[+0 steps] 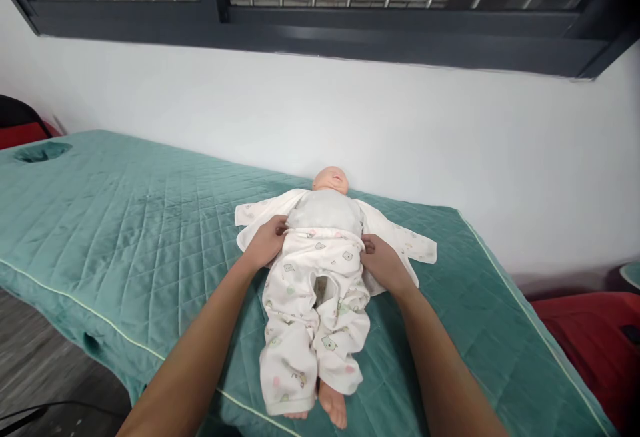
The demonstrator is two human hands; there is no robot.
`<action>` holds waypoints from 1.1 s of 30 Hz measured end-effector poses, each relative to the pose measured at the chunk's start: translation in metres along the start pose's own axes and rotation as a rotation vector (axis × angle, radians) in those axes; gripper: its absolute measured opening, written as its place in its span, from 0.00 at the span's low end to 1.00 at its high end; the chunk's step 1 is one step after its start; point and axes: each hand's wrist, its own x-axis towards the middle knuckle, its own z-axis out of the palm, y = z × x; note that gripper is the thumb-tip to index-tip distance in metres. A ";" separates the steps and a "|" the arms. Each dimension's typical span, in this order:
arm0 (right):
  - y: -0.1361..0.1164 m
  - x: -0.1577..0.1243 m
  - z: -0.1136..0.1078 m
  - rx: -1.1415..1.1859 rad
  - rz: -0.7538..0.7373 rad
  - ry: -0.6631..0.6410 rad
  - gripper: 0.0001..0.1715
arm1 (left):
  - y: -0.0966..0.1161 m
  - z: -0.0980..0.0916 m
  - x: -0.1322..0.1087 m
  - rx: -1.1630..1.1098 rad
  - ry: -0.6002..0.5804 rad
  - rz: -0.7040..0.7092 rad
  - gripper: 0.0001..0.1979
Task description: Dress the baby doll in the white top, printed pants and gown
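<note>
The bed (125, 217) stretches broad from the far left, its piped near edge slanting down under the left forearm. The left hand (269, 241) has its fingers closed on the trousers (293, 300) at the waist. The doll (330, 182) lies face up toward the bed's right end, head pointing to the wall (295, 110), feet by the near edge, long axis running nearly straight away from the viewer. The right hand (383, 260) grips the waist's other side, fingers curled. Rightward, a narrower strip ends at another slanting edge, beside red fabric (585, 323).
</note>
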 end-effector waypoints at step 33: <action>0.007 0.001 -0.007 0.441 -0.128 -0.268 0.13 | 0.010 -0.022 0.028 -0.229 -0.554 -0.051 0.15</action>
